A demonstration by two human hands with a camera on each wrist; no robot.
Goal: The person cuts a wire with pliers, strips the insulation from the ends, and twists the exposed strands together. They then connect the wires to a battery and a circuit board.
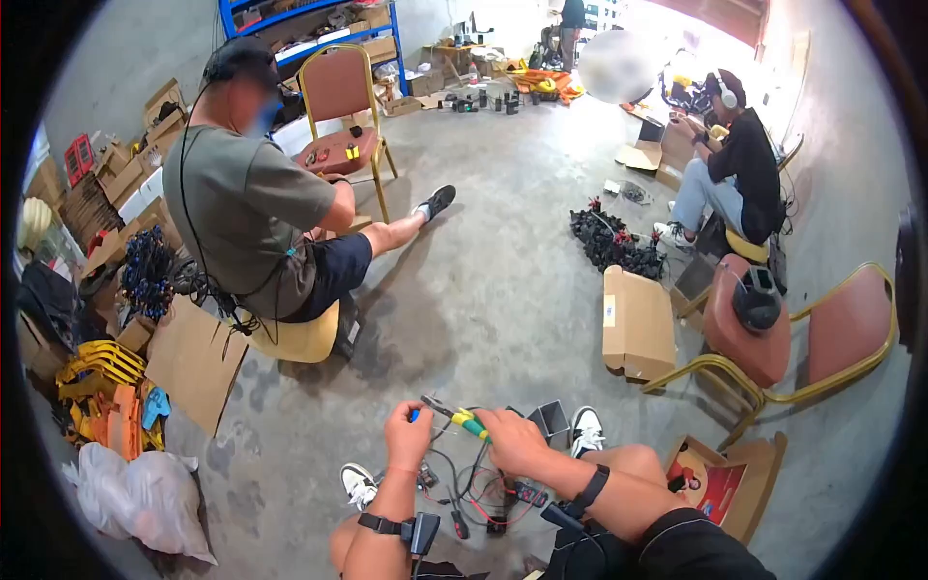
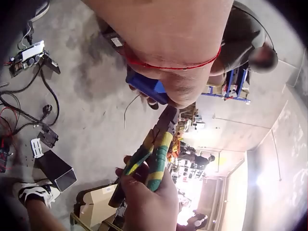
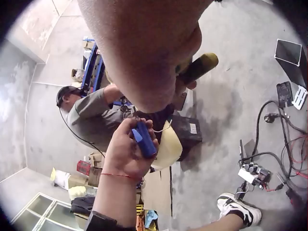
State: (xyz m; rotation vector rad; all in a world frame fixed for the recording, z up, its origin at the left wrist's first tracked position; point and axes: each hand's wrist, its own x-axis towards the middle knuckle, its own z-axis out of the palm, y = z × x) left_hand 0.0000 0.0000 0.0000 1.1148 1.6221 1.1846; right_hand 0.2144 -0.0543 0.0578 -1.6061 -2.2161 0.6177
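In my left hand I hold a blue cylindrical piece, which lies across the palm with the fingers curled round it; a thin pale wire stands out near it. The right hand grips the green and yellow handles of the pliers. In the left wrist view the pliers' dark jaws point at the blue piece, close to the left fingers; whether they touch a wire cannot be told. A circuit board and black cables lie on the floor below the hands.
A black rectangular metal case stands between the hands and the right shoe. A red and black meter lies among the cables. Cardboard boxes and chairs are at the right. One person sits at the left, another at the far right.
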